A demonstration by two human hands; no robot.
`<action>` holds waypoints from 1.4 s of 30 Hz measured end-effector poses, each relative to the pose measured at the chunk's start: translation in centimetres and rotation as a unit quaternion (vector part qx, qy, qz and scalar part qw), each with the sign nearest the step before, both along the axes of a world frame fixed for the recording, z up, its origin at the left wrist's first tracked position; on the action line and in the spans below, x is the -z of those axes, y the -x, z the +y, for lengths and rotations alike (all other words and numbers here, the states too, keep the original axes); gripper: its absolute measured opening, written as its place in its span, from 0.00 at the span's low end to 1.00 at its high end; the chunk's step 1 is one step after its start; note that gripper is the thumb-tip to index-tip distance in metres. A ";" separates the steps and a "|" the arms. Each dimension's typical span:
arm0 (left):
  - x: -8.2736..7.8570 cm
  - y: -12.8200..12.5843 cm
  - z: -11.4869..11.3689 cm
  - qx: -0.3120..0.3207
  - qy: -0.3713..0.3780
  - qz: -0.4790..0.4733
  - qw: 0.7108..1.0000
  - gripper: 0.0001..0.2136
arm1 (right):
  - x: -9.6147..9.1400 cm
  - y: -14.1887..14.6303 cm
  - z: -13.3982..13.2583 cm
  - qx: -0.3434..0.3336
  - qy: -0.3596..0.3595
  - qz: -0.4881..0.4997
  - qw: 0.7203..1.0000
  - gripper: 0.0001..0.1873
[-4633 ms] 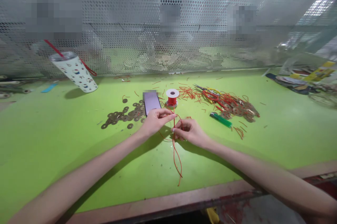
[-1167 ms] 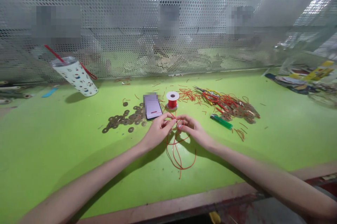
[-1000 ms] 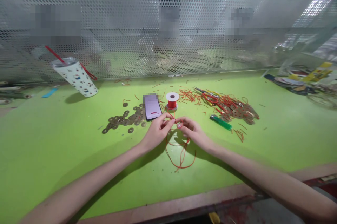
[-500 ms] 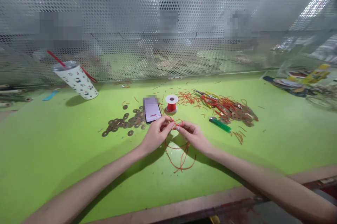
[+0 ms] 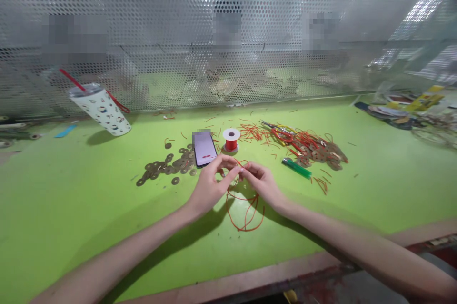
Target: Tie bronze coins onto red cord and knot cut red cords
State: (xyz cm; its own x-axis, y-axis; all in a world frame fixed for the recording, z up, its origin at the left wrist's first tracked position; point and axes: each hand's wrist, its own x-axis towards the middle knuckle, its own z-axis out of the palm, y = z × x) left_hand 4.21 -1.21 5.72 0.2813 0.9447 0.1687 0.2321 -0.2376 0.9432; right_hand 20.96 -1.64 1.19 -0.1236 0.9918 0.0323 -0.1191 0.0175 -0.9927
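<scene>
Pinching red cord [image 5: 246,230] — two hands [image 5: 210,184] [image 5: 264,183] (one spool [image 5: 231,144], one phone [image 5: 205,149] nearby).

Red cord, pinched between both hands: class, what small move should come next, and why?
Probably draw the right hand gently away from the left hand to take up slack: both pinch the red cord close together, and it hangs in loose curves below them.
</scene>
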 end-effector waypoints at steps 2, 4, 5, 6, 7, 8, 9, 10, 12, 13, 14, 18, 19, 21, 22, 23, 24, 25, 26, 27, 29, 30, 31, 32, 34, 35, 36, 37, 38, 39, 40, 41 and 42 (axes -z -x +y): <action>0.1 -0.1 -0.1 0.008 -0.016 0.009 1.000 0.06 | 0.0 0.0 0.0 0.000 0.018 0.020 1.000 0.20; 0.4 0.0 0.1 0.014 -0.025 0.020 0.999 0.06 | 0.1 0.0 -0.1 -0.017 0.053 0.049 0.997 0.21; 0.5 0.0 0.2 0.014 -0.029 0.025 0.999 0.06 | 0.1 0.0 -0.1 -0.029 0.071 0.069 0.995 0.21; 0.6 0.0 0.2 0.014 -0.034 0.029 0.999 0.05 | 0.2 0.1 -0.1 -0.041 0.088 0.089 0.991 0.21; 0.7 0.0 0.3 0.015 -0.038 0.032 0.999 0.05 | 0.4 0.1 -0.1 -0.052 0.101 0.111 0.987 0.21; 0.8 0.0 0.3 0.017 -0.041 0.032 0.998 0.05 | 0.5 0.2 -0.1 -0.060 0.112 0.130 0.983 0.20; 0.8 0.1 0.3 0.021 -0.043 0.029 0.998 0.06 | 0.6 0.2 -0.1 -0.068 0.121 0.148 0.979 0.20; 0.8 0.1 0.3 0.027 -0.042 0.023 0.998 0.06 | 0.7 0.3 -0.1 -0.075 0.129 0.165 0.975 0.20; 0.8 0.1 0.1 0.043 -0.033 0.008 0.999 0.08 | 0.8 0.4 -0.2 -0.088 0.145 0.194 0.966 0.19; 0.8 0.1 0.1 0.049 -0.028 0.005 0.998 0.09 | 0.8 0.5 -0.2 -0.095 0.153 0.204 0.962 0.18; 0.9 0.1 0.1 0.050 -0.029 0.006 0.998 0.10 | 0.7 0.5 -0.3 -0.103 0.159 0.211 0.959 0.18; 1.2 0.3 0.3 0.031 -0.060 0.032 0.997 0.07 | 0.3 0.4 -0.4 -0.128 0.173 0.209 0.954 0.17; 1.3 0.3 0.4 0.022 -0.062 0.026 0.998 0.07 | 0.2 0.4 -0.4 -0.128 0.176 0.208 0.954 0.17; 1.6 0.4 0.6 -0.003 -0.046 0.002 0.999 0.06 | 0.0 0.3 -0.4 -0.111 0.181 0.207 0.955 0.17; 1.7 0.3 0.7 -0.014 -0.032 -0.009 0.999 0.06 | 0.0 0.3 -0.4 -0.097 0.179 0.205 0.957 0.18; 1.9 0.3 0.8 -0.019 -0.014 -0.018 1.000 0.07 | -0.1 0.2 -0.3 -0.084 0.175 0.204 0.960 0.18; 2.1 0.2 0.9 -0.017 0.008 -0.024 1.000 0.07 | -0.1 0.1 -0.2 -0.071 0.168 0.200 0.963 0.18; 2.2 0.1 1.0 -0.007 0.037 -0.031 0.999 0.08 | -0.1 0.0 -0.1 -0.062 0.159 0.196 0.966 0.19; 2.4 0.0 1.1 0.012 0.071 -0.041 0.997 0.10 | -0.1 -0.1 0.1 -0.056 0.150 0.190 0.969 0.19; 2.5 0.0 1.2 0.034 0.109 -0.053 0.992 0.12 | -0.1 -0.2 0.2 -0.052 0.143 0.184 0.971 0.19; 2.5 -0.1 1.4 0.077 0.169 -0.071 0.980 0.14 | -0.2 -0.5 0.5 -0.038 0.133 0.170 0.976 0.20; 2.4 0.1 1.5 0.096 0.186 -0.068 0.976 0.15 | -0.2 -0.6 0.6 -0.029 0.131 0.163 0.977 0.20; 2.2 0.3 1.6 0.116 0.195 -0.055 0.972 0.16 | -0.2 -0.7 0.7 -0.020 0.131 0.157 0.979 0.20; 2.0 0.5 1.6 0.139 0.203 -0.030 0.969 0.17 | -0.2 -0.8 0.8 -0.011 0.133 0.151 0.979 0.21; 1.5 1.3 1.5 0.200 0.240 0.037 0.949 0.20 | -0.3 -1.0 0.9 0.000 0.137 0.141 0.980 0.21; 1.3 1.8 1.3 0.226 0.263 0.072 0.935 0.22 | -0.3 -1.0 1.0 0.002 0.139 0.137 0.981 0.21; 1.1 2.3 1.1 0.235 0.272 0.099 0.928 0.22 | -0.2 -1.0 1.0 0.003 0.139 0.135 0.981 0.22; 1.1 2.8 0.7 0.235 0.279 0.122 0.923 0.23 | -0.2 -1.0 1.1 0.002 0.139 0.133 0.981 0.22; 1.1 3.3 0.3 0.228 0.284 0.142 0.921 0.24 | -0.1 -1.0 1.1 0.002 0.139 0.133 0.981 0.22; 1.1 3.8 -0.1 0.215 0.286 0.165 0.919 0.25 | -0.1 -1.0 1.2 0.001 0.138 0.133 0.981 0.23; 1.2 4.2 -0.5 0.198 0.274 0.193 0.921 0.26 | 0.0 -1.0 1.3 0.001 0.137 0.133 0.982 0.23; 1.3 4.5 -0.8 0.178 0.239 0.229 0.927 0.26 | 0.1 -1.0 1.3 0.000 0.136 0.133 0.982 0.23; 1.4 4.8 -1.1 0.150 0.175 0.270 0.935 0.26 | 0.2 -1.0 1.3 -0.002 0.133 0.130 0.982 0.23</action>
